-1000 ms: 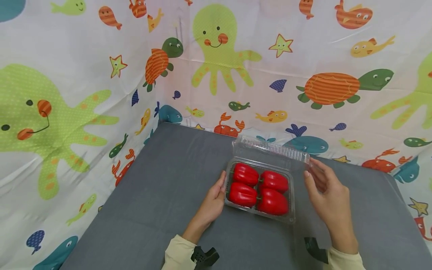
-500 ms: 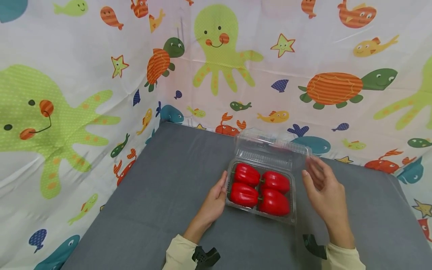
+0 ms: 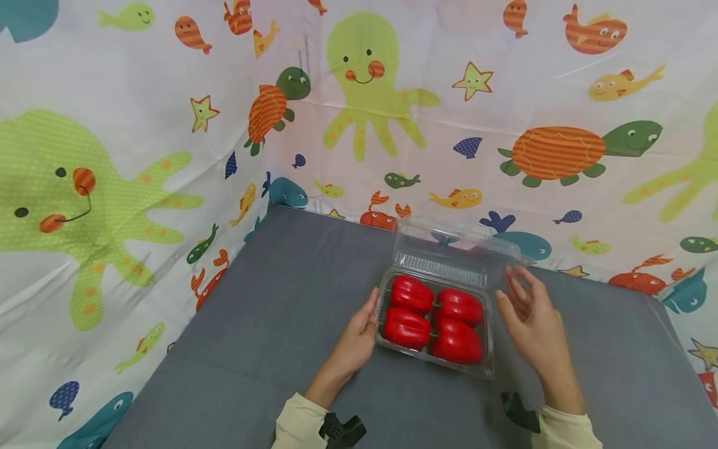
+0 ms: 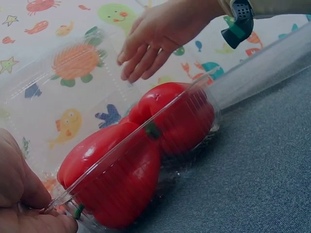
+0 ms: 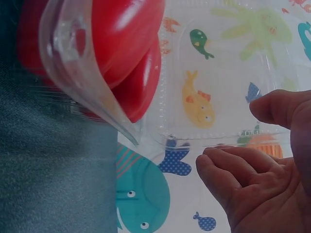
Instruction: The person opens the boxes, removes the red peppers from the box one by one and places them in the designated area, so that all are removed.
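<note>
A clear plastic clamshell container (image 3: 490, 330) sits on the grey cloth with several red bell peppers (image 3: 407, 327) inside. Its hinged lid (image 3: 457, 242) is raised and leans back toward the curtain. At the container's left side, my left hand (image 3: 353, 343) pinches the rim between thumb and fingers, as the left wrist view shows up close. My right hand (image 3: 533, 330) hovers by the lid's right edge, fingers loosely bent and thumb apart. The right wrist view shows nothing between that thumb and the fingers (image 5: 238, 170).
Grey cloth (image 3: 269, 324) covers the table around the container. Behind and to the left hangs a white curtain (image 3: 426, 37) printed with sea animals. A dark wrist mount (image 3: 518, 411) is strapped at the right sleeve, another (image 3: 342, 430) at the left.
My right hand has let go of the lid's edge and moved slightly left and down. The lid has tipped farther back. My left hand keeps its hold on the container.
</note>
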Demonstrator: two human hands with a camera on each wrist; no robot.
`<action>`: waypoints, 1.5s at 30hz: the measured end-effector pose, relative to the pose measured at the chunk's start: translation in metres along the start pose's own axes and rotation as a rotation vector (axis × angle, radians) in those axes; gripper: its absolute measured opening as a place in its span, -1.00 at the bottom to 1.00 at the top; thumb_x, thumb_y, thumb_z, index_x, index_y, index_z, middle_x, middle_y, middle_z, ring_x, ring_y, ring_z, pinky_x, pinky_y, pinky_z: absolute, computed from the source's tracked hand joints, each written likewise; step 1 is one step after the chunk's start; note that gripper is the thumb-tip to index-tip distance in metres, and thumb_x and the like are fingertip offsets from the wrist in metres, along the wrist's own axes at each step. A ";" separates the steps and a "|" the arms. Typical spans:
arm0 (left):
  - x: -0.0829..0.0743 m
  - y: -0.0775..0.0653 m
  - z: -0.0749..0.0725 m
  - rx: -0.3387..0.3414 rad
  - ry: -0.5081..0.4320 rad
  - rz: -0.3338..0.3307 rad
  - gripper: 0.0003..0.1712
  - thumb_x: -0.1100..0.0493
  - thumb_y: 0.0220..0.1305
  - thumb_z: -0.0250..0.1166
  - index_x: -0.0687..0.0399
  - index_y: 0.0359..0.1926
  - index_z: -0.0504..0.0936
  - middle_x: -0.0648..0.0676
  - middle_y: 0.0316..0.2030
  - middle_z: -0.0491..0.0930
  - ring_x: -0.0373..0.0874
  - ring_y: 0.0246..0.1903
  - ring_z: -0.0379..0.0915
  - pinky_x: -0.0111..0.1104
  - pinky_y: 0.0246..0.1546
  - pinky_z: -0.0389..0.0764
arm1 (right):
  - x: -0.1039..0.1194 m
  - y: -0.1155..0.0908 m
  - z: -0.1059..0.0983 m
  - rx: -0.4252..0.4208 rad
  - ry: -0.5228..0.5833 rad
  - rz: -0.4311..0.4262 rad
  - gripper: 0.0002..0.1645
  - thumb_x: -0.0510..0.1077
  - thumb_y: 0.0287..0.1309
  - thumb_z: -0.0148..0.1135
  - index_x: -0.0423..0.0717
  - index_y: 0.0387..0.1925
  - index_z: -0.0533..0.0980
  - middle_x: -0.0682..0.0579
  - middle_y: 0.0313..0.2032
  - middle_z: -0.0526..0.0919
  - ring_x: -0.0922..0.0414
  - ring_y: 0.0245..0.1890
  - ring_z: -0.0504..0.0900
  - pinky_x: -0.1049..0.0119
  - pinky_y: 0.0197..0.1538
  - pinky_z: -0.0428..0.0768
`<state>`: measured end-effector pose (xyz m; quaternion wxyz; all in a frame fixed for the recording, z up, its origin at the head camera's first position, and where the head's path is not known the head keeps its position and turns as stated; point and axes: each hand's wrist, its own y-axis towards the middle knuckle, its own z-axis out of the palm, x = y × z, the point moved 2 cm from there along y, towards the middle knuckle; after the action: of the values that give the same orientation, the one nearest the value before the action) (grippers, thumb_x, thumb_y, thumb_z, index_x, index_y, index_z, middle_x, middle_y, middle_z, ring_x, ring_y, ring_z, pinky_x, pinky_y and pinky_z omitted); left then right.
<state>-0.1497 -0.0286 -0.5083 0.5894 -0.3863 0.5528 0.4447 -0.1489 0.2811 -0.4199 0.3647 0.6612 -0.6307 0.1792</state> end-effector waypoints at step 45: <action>-0.002 -0.002 0.000 0.001 -0.004 -0.035 -0.27 0.41 0.65 -0.15 0.23 0.70 -0.16 0.12 0.70 -0.13 -0.02 0.67 -0.21 -0.09 0.61 -0.02 | -0.023 0.023 0.010 0.207 -0.024 0.028 0.10 0.13 0.52 0.22 -0.21 0.70 -0.17 -0.32 0.59 0.14 -0.36 0.48 0.33 -0.13 0.22 0.43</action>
<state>-0.1480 -0.0289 -0.5066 0.5984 -0.3947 0.5450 0.4349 -0.1765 0.2911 -0.4369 0.2843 0.6887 -0.6221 0.2406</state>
